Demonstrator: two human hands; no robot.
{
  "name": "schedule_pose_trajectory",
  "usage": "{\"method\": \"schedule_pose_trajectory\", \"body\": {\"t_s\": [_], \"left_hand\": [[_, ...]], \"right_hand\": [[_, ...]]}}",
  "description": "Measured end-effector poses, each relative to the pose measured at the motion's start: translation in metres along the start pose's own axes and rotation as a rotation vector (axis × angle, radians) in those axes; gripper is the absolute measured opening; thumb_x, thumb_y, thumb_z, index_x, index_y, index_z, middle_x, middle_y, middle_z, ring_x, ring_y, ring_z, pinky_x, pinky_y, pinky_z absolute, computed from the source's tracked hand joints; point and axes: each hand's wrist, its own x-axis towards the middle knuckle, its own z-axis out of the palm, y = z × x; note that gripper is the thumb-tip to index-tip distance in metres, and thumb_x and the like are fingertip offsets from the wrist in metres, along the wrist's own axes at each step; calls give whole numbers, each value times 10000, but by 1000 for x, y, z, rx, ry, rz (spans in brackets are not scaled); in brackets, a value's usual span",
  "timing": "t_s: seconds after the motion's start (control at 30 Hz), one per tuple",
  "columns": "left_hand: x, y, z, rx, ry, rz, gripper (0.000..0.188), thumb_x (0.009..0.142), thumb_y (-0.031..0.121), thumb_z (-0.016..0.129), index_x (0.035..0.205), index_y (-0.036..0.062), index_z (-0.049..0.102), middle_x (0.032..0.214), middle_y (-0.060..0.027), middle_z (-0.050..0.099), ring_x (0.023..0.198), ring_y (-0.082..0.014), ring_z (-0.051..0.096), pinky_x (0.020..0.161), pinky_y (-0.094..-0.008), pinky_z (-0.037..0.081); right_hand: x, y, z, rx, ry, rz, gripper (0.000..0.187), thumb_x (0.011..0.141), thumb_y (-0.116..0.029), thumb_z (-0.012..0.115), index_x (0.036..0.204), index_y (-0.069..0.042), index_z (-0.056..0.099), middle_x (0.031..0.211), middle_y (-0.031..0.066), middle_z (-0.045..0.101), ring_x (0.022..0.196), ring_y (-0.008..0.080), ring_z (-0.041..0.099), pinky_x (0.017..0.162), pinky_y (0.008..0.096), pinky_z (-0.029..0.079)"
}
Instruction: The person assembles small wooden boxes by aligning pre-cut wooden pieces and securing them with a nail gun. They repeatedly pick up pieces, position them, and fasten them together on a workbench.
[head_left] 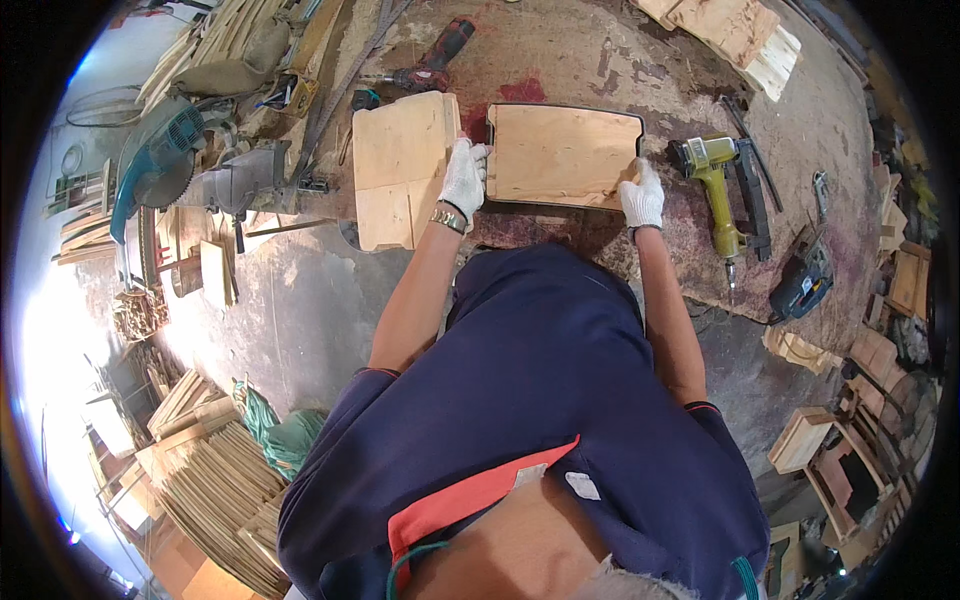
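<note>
Scratched and stained, the workbench point(590, 60) is found in a room full of wood. Near its front edge, between two gloved hands, the rimmed board point(565, 155) is held, a flat piece of wood with a thin dark edge around it. Its left end is gripped by the left hand point(466, 178), with the fingers bent toward the rim. Its right end is pinched by the right hand point(642, 195), with the thumb up by the edge; the other fingers are mostly hidden. How hard it is squeezed cannot be told.

For this step to be done well, both ends should be held evenly so that the board is not tipped. Fingertips should be kept clear of the underside before any weight is let down, or they could get nipped. The left knuckles need care too, as the pale board point(395, 170) is set close beside them and could be bumped.

Farther out, the red and black drill point(435, 60) is left behind the boards, and the green nail gun point(714, 190) is laid to the right, best not knocked by an elbow.
</note>
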Motion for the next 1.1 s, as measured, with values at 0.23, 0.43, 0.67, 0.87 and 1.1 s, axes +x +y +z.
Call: {"method": "schedule_pose_trajectory", "body": {"t_s": [0.23, 0.43, 0.67, 0.87, 1.1], "left_hand": [[-9, 2, 1, 26, -51, -40, 780, 1022, 639, 193, 1187, -2, 605, 763, 42, 468, 617, -81, 376, 529, -241, 316], [12, -15, -16, 138, -115, 57, 712, 1035, 586, 224, 1292, 11, 556, 1006, -20, 616, 691, -108, 456, 604, -284, 403], [18, -13, -24, 137, -139, -7, 654, 1043, 546, 255, 1348, 29, 516, 1249, -59, 621, 846, -151, 554, 652, -301, 430], [1, -3, -9, 120, -102, -20, 654, 1039, 555, 266, 1352, 36, 514, 1313, -38, 581, 812, -141, 538, 607, -285, 401], [1, 2, -16, 67, -205, -90, 627, 1039, 568, 281, 1341, 68, 512, 968, 21, 532, 646, -96, 394, 515, -269, 323]], "right_hand": [[0, 16, 0, 31, 10, -105, 481, 753, -24, 528, 1229, -35, 599, 1188, 234, 625, 1144, 396, 583, 1008, 418, 456], [-9, 36, -8, 955, -6, 331, 436, 881, 82, 474, 1315, 46, 502, 1190, 158, 630, 1113, 229, 591, 977, 314, 448], [-22, 30, -22, 1320, 45, 579, 479, 909, 78, 457, 1383, 21, 425, 1195, 182, 639, 719, 84, 512, 633, 195, 426], [-25, 29, -28, 1229, -49, 562, 668, 743, 120, 400, 1400, 4, 419, 1327, 155, 591, 1142, 214, 536, 921, 294, 444], [-13, 26, -19, 392, 82, -150, 428, 849, -7, 519, 1272, -10, 585, 1258, 186, 635, 1140, 326, 627, 1014, 387, 471]]}}
